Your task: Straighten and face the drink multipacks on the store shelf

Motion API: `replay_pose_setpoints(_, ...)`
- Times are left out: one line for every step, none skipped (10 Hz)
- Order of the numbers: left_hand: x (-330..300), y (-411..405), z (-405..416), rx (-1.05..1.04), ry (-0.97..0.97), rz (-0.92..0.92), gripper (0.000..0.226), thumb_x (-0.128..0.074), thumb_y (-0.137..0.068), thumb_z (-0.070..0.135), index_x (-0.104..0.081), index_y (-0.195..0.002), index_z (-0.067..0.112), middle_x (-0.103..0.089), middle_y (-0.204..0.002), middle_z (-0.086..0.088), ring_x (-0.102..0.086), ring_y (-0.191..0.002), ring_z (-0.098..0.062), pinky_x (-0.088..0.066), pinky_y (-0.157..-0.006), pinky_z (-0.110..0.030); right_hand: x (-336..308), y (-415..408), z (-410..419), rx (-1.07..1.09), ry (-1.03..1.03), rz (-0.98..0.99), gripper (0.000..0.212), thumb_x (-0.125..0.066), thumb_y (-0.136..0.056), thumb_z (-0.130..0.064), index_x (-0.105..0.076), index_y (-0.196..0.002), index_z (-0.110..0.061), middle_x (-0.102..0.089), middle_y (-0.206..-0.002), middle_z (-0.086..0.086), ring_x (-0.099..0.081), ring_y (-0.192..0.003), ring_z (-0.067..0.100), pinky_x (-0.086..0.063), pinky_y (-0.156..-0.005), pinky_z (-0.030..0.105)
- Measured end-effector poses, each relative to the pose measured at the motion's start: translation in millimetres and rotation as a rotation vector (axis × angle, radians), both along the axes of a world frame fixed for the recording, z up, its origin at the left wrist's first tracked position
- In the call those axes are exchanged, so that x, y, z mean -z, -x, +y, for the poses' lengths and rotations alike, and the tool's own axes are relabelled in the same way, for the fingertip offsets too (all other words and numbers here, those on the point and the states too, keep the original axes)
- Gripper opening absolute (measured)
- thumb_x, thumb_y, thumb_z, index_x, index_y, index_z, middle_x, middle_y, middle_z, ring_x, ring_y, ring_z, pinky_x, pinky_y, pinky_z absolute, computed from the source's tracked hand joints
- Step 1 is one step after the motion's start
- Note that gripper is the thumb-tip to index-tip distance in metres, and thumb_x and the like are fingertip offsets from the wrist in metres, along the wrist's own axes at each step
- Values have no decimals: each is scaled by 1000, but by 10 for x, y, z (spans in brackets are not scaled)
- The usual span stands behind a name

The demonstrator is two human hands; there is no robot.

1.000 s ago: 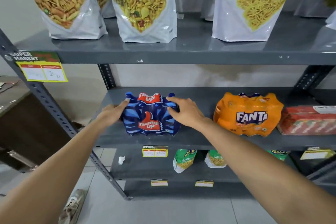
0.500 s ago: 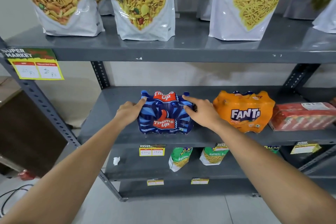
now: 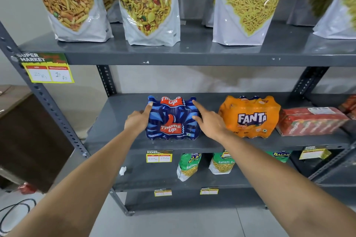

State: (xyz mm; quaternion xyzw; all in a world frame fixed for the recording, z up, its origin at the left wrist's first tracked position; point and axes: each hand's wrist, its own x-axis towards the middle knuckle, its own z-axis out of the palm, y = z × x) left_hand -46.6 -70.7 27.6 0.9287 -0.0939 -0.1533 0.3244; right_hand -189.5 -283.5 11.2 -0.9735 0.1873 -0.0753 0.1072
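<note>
A blue Thums Up multipack (image 3: 171, 119) stands on the grey middle shelf (image 3: 119, 136) with its label facing me. My left hand (image 3: 137, 122) clasps its left side, thumb up at the top corner. My right hand (image 3: 209, 124) presses on its right side, index finger stretched to the top right corner. An orange Fanta multipack (image 3: 249, 117) stands a short gap to the right, label forward. A red multipack (image 3: 310, 121) lies beside the Fanta, turned at an angle.
Large snack pouches (image 3: 148, 5) fill the top shelf. Small green snack bags (image 3: 188, 165) and yellow price tags (image 3: 159, 156) sit on the lower shelf. A slanted shelf post (image 3: 48, 102) runs down the left, with a dark wooden cabinet (image 3: 25, 136) beyond it.
Both hands slid the Thums Up multipack to the right, closer to the Fanta pack, and turned its face forward. My right index finger has straightened along the pack's corner.
</note>
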Motion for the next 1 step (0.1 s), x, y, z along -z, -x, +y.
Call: replay_pose_setpoints(133, 129, 35, 16, -76, -35, 89, -8, -87, 78, -38, -149, 22, -65, -124, -17, -64, -104, -34, -47, -94, -42, 82, 171, -6, -8, 239, -88, 72, -32, -100, -58, -20, -159, -19, -37, -159, 17, -30, -149, 35, -28, -117, 52)
